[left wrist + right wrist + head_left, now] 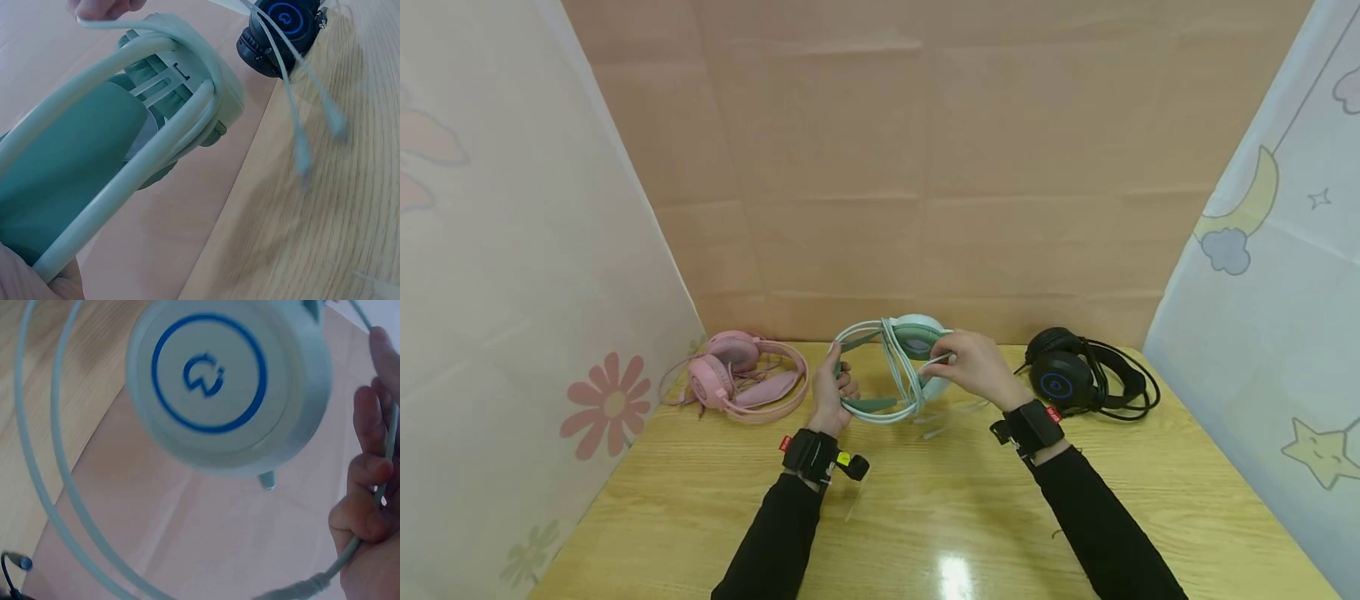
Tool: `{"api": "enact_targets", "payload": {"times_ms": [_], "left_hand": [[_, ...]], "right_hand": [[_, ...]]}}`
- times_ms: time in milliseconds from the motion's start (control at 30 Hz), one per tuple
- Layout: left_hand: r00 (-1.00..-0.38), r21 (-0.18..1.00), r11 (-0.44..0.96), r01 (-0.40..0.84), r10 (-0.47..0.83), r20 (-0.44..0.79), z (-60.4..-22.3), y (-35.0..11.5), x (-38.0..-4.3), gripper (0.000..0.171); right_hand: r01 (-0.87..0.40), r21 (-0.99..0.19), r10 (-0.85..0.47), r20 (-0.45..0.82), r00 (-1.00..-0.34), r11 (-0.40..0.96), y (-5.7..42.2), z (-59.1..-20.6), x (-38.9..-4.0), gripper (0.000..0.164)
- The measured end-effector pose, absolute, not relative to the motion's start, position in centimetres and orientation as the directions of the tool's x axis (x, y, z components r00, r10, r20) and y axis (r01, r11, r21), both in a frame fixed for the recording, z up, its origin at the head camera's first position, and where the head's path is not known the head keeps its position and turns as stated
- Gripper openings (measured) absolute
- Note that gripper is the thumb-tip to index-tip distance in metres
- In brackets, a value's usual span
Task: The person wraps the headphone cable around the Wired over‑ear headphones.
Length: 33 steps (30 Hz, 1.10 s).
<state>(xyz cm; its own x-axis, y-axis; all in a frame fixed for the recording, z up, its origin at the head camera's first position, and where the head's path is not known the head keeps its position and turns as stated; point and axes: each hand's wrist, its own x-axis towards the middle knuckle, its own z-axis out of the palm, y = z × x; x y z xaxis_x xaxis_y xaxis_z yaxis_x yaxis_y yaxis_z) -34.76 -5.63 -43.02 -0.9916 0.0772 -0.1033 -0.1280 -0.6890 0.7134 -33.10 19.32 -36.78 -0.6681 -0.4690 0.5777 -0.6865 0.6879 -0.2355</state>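
Note:
Mint-green headphones (917,321) are held up above the table, with their pale cable (901,377) looped around them. My left hand (832,390) grips the headband, whose green padding (75,150) fills much of the left wrist view. In my right hand (976,367), bent fingers and thumb hold a length of the cable, beside the ear cup. That round cup (206,381) bears a blue ring and logo in the right wrist view. Two cable ends with plugs (303,156) dangle over the tabletop.
Pink headphones (709,379) lie at the back left of the wooden table (910,508). Black headphones (1056,383) with a blue ring lie at the back right. A brown paper backdrop (917,167) stands behind, with patterned sheets (1262,333) on both sides.

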Motion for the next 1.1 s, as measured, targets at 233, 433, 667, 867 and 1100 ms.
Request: {"api": "enact_targets", "payload": {"times_ms": [233,433,667,867,1100], "left_hand": [[-0.992,0.723,-0.68,-0.124,0.073,-0.102,-42.9,-5.7,-34.9,0.044],[-0.993,0.728,-0.675,-0.118,0.063,-0.102,-43.0,-5.7,-34.8,0.044],[-0.992,0.726,-0.676,-0.129,0.097,-0.086,-43.2,-5.7,-34.5,0.044],[-0.989,0.727,-0.672,-0.138,0.127,-0.071,-43.1,-5.7,-34.4,0.041],[-0.988,0.737,-0.66,-0.147,0.14,-0.072,-43.0,-5.7,-34.5,0.04]], "right_hand": [[-0.692,-0.209,-0.514,0.532,-0.673,0.691,19.4,-35.9,-34.5,0.018],[-0.757,-0.258,-0.601,0.478,-0.64,0.601,19.2,-35.4,-35.4,0.016],[-0.726,-0.228,-0.537,0.539,-0.649,0.649,18.9,-35.0,-36.4,0.02],[-0.685,-0.166,-0.537,0.503,-0.677,0.709,18.5,-34.4,-37.2,0.03],[-0.669,-0.086,-0.573,0.443,-0.689,0.738,18.3,-33.7,-37.9,0.033]]}}
